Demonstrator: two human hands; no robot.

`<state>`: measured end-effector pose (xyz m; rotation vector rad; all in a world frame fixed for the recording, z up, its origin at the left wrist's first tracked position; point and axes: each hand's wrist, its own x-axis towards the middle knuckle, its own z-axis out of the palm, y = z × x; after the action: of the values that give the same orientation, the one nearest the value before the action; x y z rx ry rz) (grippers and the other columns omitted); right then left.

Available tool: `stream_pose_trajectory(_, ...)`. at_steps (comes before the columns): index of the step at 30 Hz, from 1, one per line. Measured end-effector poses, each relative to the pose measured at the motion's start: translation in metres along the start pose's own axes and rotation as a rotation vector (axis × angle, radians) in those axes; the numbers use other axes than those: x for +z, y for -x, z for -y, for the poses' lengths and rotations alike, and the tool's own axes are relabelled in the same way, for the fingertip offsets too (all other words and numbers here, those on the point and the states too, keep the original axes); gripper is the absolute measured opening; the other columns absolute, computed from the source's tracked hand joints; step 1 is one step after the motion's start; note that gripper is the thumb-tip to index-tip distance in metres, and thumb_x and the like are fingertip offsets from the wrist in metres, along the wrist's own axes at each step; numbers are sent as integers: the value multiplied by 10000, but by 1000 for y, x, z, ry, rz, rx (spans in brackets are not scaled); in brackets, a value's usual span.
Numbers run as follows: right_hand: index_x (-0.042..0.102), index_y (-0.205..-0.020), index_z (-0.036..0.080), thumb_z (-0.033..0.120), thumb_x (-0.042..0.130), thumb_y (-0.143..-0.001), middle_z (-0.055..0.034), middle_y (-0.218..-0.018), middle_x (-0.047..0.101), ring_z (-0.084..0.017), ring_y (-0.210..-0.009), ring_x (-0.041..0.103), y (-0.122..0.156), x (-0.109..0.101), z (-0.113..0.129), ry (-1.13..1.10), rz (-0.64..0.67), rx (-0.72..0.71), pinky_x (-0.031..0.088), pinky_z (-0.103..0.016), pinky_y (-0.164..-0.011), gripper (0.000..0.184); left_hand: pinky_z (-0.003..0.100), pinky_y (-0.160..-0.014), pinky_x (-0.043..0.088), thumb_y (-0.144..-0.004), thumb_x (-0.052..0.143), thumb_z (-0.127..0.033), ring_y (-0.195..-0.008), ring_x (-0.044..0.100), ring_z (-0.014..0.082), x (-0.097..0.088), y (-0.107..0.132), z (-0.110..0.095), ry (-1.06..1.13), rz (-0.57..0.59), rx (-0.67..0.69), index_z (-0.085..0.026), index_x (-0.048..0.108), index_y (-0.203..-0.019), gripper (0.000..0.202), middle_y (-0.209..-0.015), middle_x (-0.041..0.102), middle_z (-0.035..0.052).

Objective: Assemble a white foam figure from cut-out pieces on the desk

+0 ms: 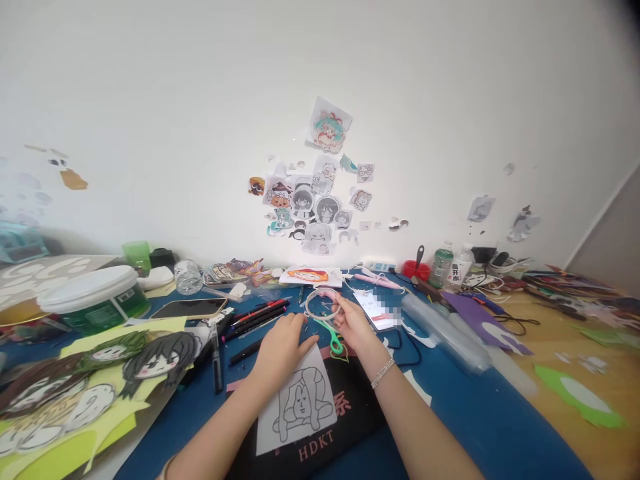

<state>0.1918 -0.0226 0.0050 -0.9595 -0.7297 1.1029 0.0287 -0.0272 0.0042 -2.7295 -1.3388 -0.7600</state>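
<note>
At your far left a green tub (95, 300) stands on the blue worktop (480, 413); near it lie paper cut-outs (100, 373), a phone (189, 308) and some pens (255, 315); your left hand (283, 347) rests palm down on the top edge of the drawing (295, 400), fingers loose and holding nothing; green scissors (334, 340) lie between your hands, touching the right one, though whether it grips them you cannot tell; your right hand (353, 323) has its fingers curled on the ring (323, 303), lifted just beyond the drawing; a second phone (377, 310) lies just beside it.
</note>
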Motion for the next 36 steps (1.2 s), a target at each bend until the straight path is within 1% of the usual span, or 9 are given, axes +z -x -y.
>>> stream_pose_trajectory(3, 536, -683, 156, 363, 637, -674, 33, -573, 480, -37, -379, 315, 2, 3, -1, -103, 36, 64, 272, -178, -368, 231, 337, -744, 419, -790, 501, -384, -902, 492, 236, -3, -1, 1, 19, -137, 71, -176, 525, -1003, 299, -957, 524, 93)
stream_pose_trajectory(8, 573, -673, 137, 311, 702, -642, 45, -545, 463, -6, -367, 288, 6, 10, -8, -237, 120, 194, 239, -144, -346, 219, 342, -723, 425, -809, 474, -375, -880, 470, 226, -4, -2, 1, 16, -265, 130, -175, 560, -892, 233, -917, 492, 84)
stream_pose_trajectory(12, 589, -681, 120, 305, 692, -667, 19, -565, 511, -10, -392, 356, 4, 13, -15, -328, 179, 240, 284, -127, -360, 212, 326, -717, 414, -862, 369, -339, -792, 489, 189, -3, -3, 3, 71, -167, 151, -179, 573, -716, 298, -846, 514, 64)
stream_pose_trajectory(17, 585, -733, 123, 231, 665, -694, -17, -637, 584, -32, -460, 451, 3, 15, -13, -396, 253, 221, 354, -121, -414, 140, 274, -673, 413, -868, 343, -320, -718, 505, 152, 5, -8, 13, 345, -23, 107, -179, 539, -713, 287, -764, 504, 25)
stream_pose_trajectory(22, 592, -837, 125, 153, 677, -664, -30, -717, 619, -29, -508, 488, 10, 16, -2, -363, 335, 148, 409, -114, -484, 195, 279, -721, 415, -856, 370, -284, -770, 507, 153, 9, -12, 24, 505, 1, 175, -173, 549, -803, 217, -808, 535, 36)
stream_pose_trajectory(27, 567, -908, 133, 161, 674, -645, -18, -754, 619, -24, -509, 491, 15, 17, 4, -269, 408, 82, 410, -120, -493, 286, 274, -743, 417, -868, 355, -273, -796, 514, 149, 3, -10, 23, 492, -19, 238, -175, 551, -824, 224, -846, 550, 47)
stream_pose_trajectory(30, 532, -920, 131, 224, 646, -661, -17, -732, 616, -47, -492, 513, 15, 21, 0, -102, 318, 6, 415, -153, -480, 298, 275, -736, 418, -871, 342, -257, -805, 520, 158, 1, -9, 21, 376, -40, 234, -172, 559, -819, 238, -857, 560, 55)
stream_pose_trajectory(34, 446, -990, 173, 178, 609, -633, 40, -619, 580, -100, -445, 542, 14, 28, -16, 170, -31, -245, 408, -189, -433, 392, 288, -729, 412, -876, 331, -246, -807, 522, 177, 0, -9, 22, 169, -54, 241, -165, 562, -789, 261, -847, 576, 64)
stream_pose_trajectory(36, 454, -938, 185, 161, 548, -654, 43, -603, 574, -110, -426, 537, 14, 29, -25, 234, -36, -310, 405, -199, -416, 300, 281, -707, 408, -885, 316, -243, -789, 518, 173, 1, -8, 21, 104, -45, 279, -167, 558, -794, 269, -830, 580, 53)
